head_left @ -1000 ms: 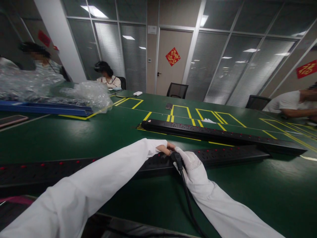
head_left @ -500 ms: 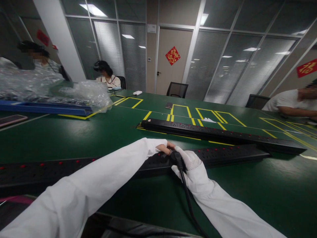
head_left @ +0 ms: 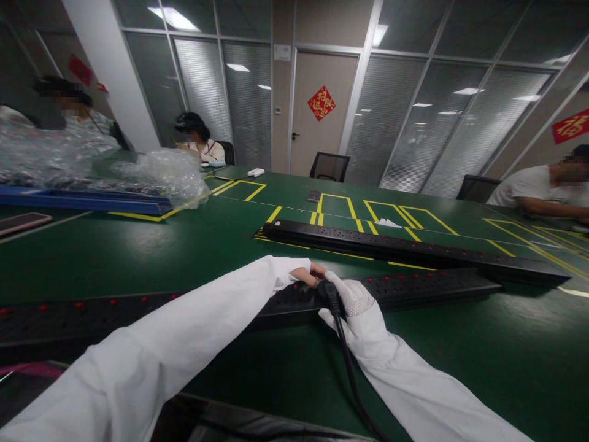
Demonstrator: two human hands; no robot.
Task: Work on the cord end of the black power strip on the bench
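Note:
A long black power strip (head_left: 405, 283) with red switches or lights along its top lies across the table in front of me. A black power plug (head_left: 327, 293) sits on its upper face, and its cable runs down toward the lower edge of the view. My left hand (head_left: 311, 274), fingertips bare below a white sleeve, is closed at the plug's left and far side; part of its fingers is hidden. In a white dotted glove, my right hand (head_left: 353, 299) closes round the plug's right side, thumb low against the strip's near side. Whether the plug is fully seated cannot be seen.
Behind lies a second black power strip (head_left: 368, 241), close to the first one's right end. Bubble wrap (head_left: 161, 175) and a blue rail (head_left: 83, 200) are at the left, near a phone (head_left: 23, 223). Other people sit around the table's far sides.
Both hands and the plug hold the same position. Across the table, a seated person has shifted slightly.

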